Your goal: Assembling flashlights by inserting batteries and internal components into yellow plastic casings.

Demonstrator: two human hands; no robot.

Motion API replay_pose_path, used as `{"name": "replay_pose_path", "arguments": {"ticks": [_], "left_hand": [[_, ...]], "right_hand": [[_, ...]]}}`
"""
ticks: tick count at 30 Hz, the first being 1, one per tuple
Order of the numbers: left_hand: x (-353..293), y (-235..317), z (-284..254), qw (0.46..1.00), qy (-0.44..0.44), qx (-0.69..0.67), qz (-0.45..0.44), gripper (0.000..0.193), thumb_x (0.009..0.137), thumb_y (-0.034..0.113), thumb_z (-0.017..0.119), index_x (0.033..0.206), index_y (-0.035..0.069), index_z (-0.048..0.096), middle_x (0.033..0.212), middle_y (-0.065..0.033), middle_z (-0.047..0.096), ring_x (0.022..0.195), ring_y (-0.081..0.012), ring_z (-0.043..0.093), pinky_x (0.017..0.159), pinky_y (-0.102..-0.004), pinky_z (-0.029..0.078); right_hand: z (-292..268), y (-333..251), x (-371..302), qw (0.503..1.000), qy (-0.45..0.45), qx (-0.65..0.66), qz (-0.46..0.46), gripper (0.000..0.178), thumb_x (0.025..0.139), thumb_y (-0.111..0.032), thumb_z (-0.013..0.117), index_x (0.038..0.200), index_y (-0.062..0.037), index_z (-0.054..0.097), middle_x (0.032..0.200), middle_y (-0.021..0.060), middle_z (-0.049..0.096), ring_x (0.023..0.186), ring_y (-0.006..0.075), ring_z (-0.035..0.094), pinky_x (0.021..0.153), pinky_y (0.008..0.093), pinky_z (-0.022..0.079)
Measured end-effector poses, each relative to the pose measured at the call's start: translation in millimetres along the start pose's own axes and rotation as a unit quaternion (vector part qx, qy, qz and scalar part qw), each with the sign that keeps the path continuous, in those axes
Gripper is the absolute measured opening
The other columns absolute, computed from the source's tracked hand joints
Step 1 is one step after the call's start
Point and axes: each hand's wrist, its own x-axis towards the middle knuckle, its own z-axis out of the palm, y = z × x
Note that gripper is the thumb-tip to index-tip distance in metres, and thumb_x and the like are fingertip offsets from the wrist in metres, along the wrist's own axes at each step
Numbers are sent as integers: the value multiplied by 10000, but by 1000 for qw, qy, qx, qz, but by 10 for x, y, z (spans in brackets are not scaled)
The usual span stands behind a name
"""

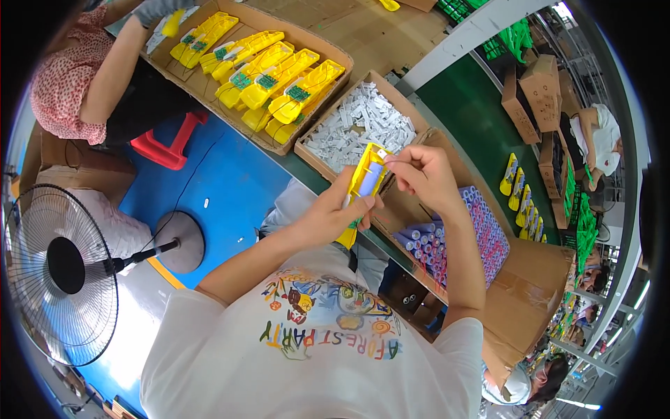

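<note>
My left hand (333,209) grips a long yellow plastic housing (363,183) held upright over the bench edge, with a pale purple cylindrical cell seated in it. My right hand (419,170) pinches something small at the housing's top end with thumb and forefinger; what it pinches is too small to tell. Just below my right forearm lies a cardboard box (530,279) with several purple cylindrical cells (474,234) in rows.
A cardboard box of small white parts (359,126) sits beyond my hands. A larger cardboard tray (209,84) holds several yellow housings with green boards (279,77). Another person (91,70) sits at the left by a red stool (171,143). A standing fan (59,276) is at lower left.
</note>
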Motion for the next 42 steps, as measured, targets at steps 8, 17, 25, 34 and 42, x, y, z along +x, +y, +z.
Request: {"name": "replay_pose_path", "arguments": {"ticks": [8, 17, 25, 34, 42], "left_hand": [[60, 7, -43, 996, -70, -50, -18, 347, 987, 143, 453, 1291, 43, 321, 977, -87, 566, 706, -132, 587, 638, -268, 494], [584, 1062, -722, 740, 251, 607, 144, 363, 827, 117, 638, 1149, -19, 540, 971, -167, 612, 973, -309, 577, 846, -427, 466], [859, 1049, -948, 532, 293, 776, 170, 349, 771, 72, 666, 1069, 35, 489, 923, -138, 576, 924, -303, 587, 780, -421, 503], [542, 547, 39, 951, 110, -263, -120, 413, 913, 57, 497, 1306, 70, 371, 1067, -135, 568, 938, -247, 634, 758, -371, 553], [203, 203, 273, 999, 44, 10, 14, 552, 814, 88, 389, 1346, 90, 242, 1090, -137, 495, 765, -232, 573, 680, -358, 506]], "right_hand": [[159, -41, -3, 946, 186, -175, -199, 137, 893, -128, 656, 864, 3, 626, 744, 5, 622, 636, 37, 547, 514, 188, 420], [-3188, 1172, 330, 858, 416, -288, -90, 269, 988, -153, 442, 1142, -26, 624, 1020, 121, 655, 936, 156, 611, 832, 304, 481], [-3297, 1664, 409, 598, 440, -669, -38, 232, 899, -185, 570, 1101, -83, 623, 975, 157, 629, 958, 356, 584, 891, 443, 448], [-199, 173, -59, 759, 16, -385, -526, 400, 784, -35, 643, 1177, -81, 589, 1036, 48, 642, 842, 215, 611, 740, 319, 504], [257, -11, -451, 990, 95, 72, -70, 110, 827, -45, 671, 920, -17, 618, 783, 24, 615, 590, 67, 570, 502, 185, 418]]}}
